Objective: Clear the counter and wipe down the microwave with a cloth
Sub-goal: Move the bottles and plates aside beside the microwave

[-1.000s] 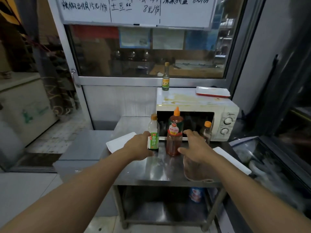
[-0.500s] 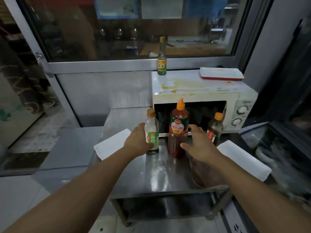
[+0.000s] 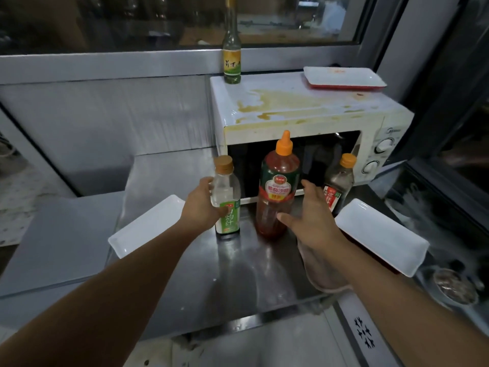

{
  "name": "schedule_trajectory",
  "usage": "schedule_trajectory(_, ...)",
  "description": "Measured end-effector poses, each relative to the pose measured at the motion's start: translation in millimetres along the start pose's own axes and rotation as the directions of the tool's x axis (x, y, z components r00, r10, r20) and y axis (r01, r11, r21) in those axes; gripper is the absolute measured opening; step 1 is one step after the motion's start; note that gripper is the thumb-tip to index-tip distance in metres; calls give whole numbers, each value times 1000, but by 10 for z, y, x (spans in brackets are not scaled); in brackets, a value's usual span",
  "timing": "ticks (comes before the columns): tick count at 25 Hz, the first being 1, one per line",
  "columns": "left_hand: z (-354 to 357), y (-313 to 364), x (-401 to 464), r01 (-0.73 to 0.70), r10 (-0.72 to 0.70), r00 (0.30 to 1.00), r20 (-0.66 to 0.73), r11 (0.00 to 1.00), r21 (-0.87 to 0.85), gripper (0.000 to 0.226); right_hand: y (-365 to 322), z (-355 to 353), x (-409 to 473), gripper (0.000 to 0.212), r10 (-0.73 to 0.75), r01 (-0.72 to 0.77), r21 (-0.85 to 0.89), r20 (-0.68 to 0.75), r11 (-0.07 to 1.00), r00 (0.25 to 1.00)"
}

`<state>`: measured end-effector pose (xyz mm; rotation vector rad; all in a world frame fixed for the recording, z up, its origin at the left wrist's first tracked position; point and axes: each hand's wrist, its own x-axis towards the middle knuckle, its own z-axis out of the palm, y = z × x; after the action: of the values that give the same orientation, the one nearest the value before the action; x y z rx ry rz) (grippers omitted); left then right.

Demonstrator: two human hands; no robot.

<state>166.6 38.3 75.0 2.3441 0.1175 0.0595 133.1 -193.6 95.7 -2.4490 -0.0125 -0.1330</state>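
On a steel surface [image 3: 238,282] in front of a stained white microwave [image 3: 304,112], a person reaches with both hands toward a row of three condiment bottles. The left hand [image 3: 202,205] curls around the clear bottle with the green label [image 3: 227,200], thumb and fingers wrapped about its lower body while it stands upright on the surface. The right hand [image 3: 309,215] is spread wide, fingers straight, just beside the tall red sauce bottle [image 3: 277,186] at centre; whether the thumb tip touches the bottle cannot be told, and the hand holds nothing. To the right of that hand stands a darker bottle with an orange cap [image 3: 340,178], close against the microwave door. A pinkish cloth [image 3: 322,271] lies on the near right part of the surface, partly under the right forearm. White rectangular trays sit at either edge: one at the left [image 3: 148,229], one at the right [image 3: 381,237]. On the microwave's top, streaked with yellow-brown spills, a slim green-labelled bottle [image 3: 232,49] stands at the far left corner and a red-edged tray [image 3: 344,78] rests at the far right.
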Motion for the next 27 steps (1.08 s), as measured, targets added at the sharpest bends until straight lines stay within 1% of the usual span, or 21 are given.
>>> schedule_trajectory(2, 26, -32, 64, -13, 13, 1000, 12, 1000, -18, 74, 18, 34, 36, 93, 28, -28, 0, -7, 1000, 1000)
schedule_trajectory(6, 34, -66, 136, -14, 14, 1000, 9, 999, -48, 58, 44, 93, 113, 96, 53, -52, 21, -27, 998, 998)
schedule_trajectory(10, -31, -56, 112, -2, -1, 1000, -29, 995, -104, 56, 35, 150, 200, 94, 62, -61, 64, -19, 996, 998)
schedule_trajectory(14, -202, -30, 50, 30, -41, 997, -68, 988, -150, 56, -24, 240, 338, 99, 109, -96, 192, -59, 977, 992)
schedule_trajectory(19, -369, -118, -146, 21, -27, 993, -111, 998, -51, 57, -61, 401, 465, 107, 166, -109, 381, -118, 918, 979)
schedule_trajectory(21, -393, -150, -217, 21, -23, 992, -123, 1000, -17, 57, -46, 450, 475, 103, 175, -98, 410, -156, 907, 972)
schedule_trajectory(24, -421, -171, -323, 44, -44, 989, -143, 999, -2, 57, -24, 476, 489, 91, 169, -74, 400, -209, 913, 963)
schedule_trajectory(27, -461, -155, -463, 63, -65, 982, -175, 998, -17, 57, -26, 461, 483, 85, 144, -48, 410, -207, 911, 968)
